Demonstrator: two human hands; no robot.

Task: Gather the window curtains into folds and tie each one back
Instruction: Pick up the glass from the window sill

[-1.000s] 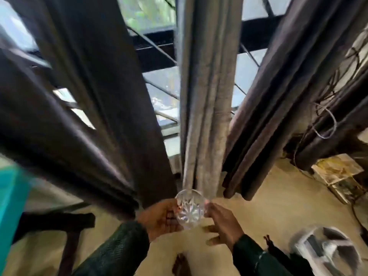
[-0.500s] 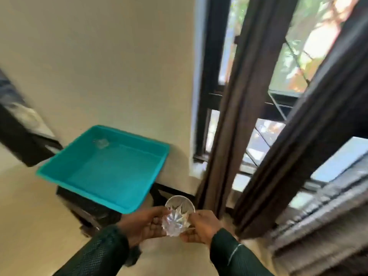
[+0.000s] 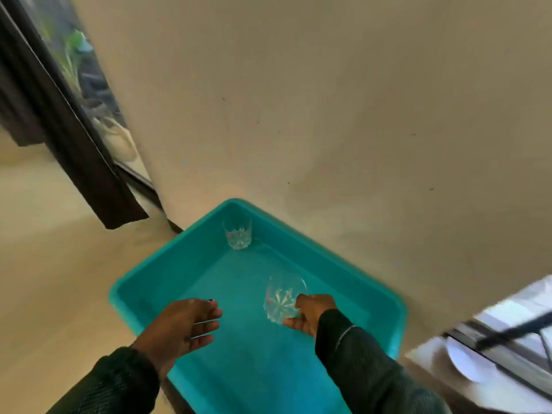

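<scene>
Our right hand pinches a cut glass over the teal tub; our left hand hangs empty, fingers relaxed. The curtain hangs loose at far left. It looks soft and heavy; we'd gather it mid-height with both hands.
</scene>
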